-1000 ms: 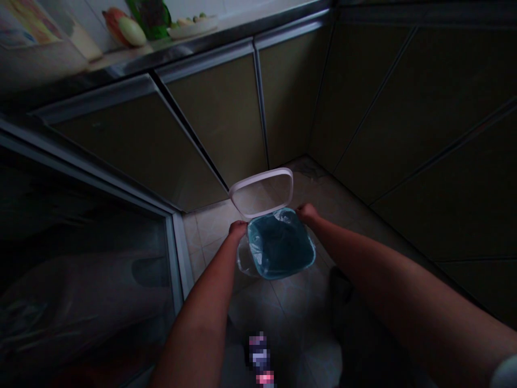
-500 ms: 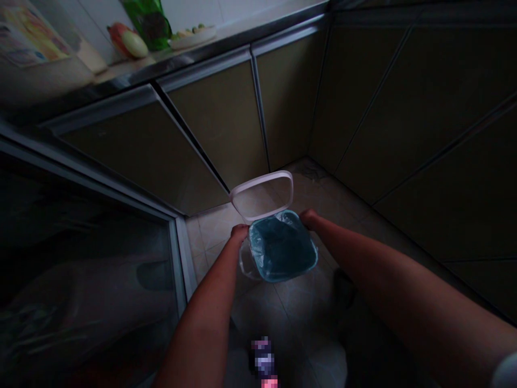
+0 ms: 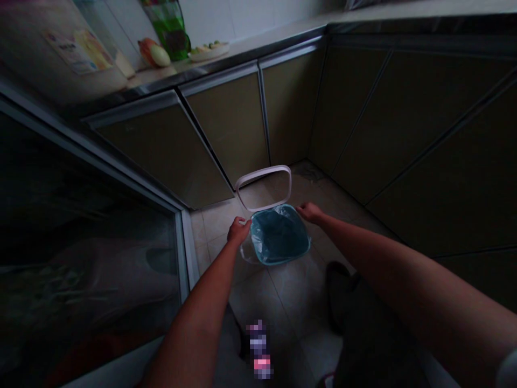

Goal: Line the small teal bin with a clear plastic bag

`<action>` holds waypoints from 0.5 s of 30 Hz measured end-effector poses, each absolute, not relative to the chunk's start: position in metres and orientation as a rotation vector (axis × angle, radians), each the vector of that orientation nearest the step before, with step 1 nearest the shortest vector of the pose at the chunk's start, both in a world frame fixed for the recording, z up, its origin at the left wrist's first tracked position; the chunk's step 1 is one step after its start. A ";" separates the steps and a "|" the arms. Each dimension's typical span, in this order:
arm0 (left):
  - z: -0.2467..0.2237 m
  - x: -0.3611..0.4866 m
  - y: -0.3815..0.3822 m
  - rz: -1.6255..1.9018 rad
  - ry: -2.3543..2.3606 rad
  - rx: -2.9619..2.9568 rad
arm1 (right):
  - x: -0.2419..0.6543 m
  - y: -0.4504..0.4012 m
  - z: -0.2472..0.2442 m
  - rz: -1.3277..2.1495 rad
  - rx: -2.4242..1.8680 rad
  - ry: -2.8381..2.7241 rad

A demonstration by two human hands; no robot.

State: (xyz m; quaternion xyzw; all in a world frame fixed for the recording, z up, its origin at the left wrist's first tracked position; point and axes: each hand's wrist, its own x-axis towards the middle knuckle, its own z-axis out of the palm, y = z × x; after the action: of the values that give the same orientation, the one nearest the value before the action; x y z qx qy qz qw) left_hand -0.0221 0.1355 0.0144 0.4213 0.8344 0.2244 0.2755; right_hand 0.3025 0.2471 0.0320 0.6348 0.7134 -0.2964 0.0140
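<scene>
While a dim kitchen corner is being viewed from above, its back and right side are being lined by tan cabinets (image 3: 226,129), and its left by a framed glass panel (image 3: 100,226). A worktop (image 3: 283,33) is being carried along the cabinet tops. Tiled floor (image 3: 274,293) is being left visible around a teal bin (image 3: 280,262), which appears to be resting there, mouth upward, between two bare hands. Just behind its rim, a pale pink ring (image 3: 263,172) is being held raised, open through its middle; its support cannot be told. The bin is being lined by clear film (image 3: 258,245), crumpled inside the mouth, with a loose flap being hung outside the left wall.

The left hand (image 3: 238,231) is being placed at the rear left of the rim, the right hand (image 3: 310,212) at the rear right, with the fingers of each being curled toward the edge. Whether film or rim is being pinched cannot be told in the low light.

By judgement, the film is best being kept evenly taut, with both sides being eased at one pace. A light touch is being called for, since thin film could be torn. The left flap is best being smoothed against the wall.
</scene>
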 end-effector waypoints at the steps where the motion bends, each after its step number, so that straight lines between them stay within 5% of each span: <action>1: 0.013 -0.022 0.127 0.573 2.230 1.132 | 0.305 0.242 0.036 -0.903 1.923 2.245; 7: 0.014 -0.022 0.094 0.570 2.050 1.022 | 0.316 0.214 0.055 -0.836 1.768 2.241; 15: 0.015 -0.005 0.089 0.656 1.940 0.934 | 0.312 0.198 0.071 -1.230 1.858 1.910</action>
State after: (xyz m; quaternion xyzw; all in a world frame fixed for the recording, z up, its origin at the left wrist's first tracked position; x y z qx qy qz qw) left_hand -0.0046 0.0893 0.0154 0.3744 0.7780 0.2628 0.4307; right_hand 0.3125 0.1978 0.0709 0.6298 0.6473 -0.4168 0.1032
